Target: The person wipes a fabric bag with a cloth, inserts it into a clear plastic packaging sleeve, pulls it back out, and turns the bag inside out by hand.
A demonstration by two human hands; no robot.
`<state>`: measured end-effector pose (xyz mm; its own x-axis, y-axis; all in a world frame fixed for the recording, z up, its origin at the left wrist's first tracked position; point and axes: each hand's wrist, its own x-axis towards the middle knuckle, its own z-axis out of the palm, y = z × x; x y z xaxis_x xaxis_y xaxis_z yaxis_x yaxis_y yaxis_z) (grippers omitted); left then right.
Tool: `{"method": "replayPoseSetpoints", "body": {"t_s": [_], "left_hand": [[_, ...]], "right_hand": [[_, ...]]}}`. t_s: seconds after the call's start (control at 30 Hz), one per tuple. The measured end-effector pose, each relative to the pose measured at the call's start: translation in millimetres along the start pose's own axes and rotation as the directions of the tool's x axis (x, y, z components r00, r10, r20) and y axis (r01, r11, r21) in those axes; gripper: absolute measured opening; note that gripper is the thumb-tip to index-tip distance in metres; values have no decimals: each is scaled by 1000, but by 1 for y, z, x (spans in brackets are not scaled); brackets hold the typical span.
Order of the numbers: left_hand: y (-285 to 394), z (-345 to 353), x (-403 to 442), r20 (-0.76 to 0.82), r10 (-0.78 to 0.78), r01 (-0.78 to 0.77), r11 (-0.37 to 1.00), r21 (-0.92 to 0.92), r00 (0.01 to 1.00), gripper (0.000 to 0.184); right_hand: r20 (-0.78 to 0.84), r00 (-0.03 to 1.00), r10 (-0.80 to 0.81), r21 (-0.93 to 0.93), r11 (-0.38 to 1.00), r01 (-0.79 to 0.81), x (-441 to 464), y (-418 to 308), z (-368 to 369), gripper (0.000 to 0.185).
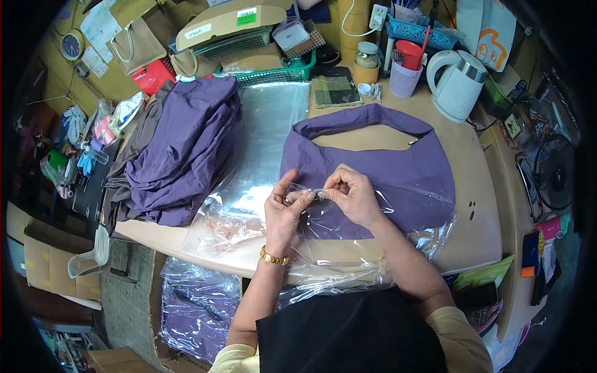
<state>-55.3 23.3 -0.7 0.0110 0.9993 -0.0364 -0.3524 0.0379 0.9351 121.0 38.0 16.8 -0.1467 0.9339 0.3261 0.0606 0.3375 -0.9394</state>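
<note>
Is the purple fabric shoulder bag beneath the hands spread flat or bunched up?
Spread flat: the purple bag lies broad on the tan table, its strap forming an open loop.

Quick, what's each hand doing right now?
Left hand: closed, thumb and fingertip pinching clear plastic, one finger raised.
Right hand: closed, fingertips pinching clear plastic beside the left.

The pale bit (319,194) pinched by left hand (285,208) and right hand (353,196) is too small to tell. The right forearm (403,260) hides some bag (373,163). Below the worktop's (477,233) near left corner, a carton (153,304) — like both sleeves (460,340) — runs out of view.
</note>
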Motion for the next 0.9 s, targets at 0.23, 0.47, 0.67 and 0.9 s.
{"method": "replayPoseSetpoints", "body": {"t_s": [0.23,0.47,0.67,0.9], "left_hand": [[-13,-3,1,-64,133,-130,990,49,989,8],[-2,4,-1,-60,45,-49,996,-75,997,15],[-7,-1,-3,-48,79,-84,991,-106,996,15],[8,9,-9,15,23,-24,996,88,1000,13]], "right_hand": [[-6,992,-127,-230,966,122,-2,8,0,21],[88,978,188,-153,973,-173,-4,-2,1,18],[-37,983,-180,-182,968,171,-1,18,5,19],[77,994,71,-198,979,-54,0,-2,-4,15]]}}
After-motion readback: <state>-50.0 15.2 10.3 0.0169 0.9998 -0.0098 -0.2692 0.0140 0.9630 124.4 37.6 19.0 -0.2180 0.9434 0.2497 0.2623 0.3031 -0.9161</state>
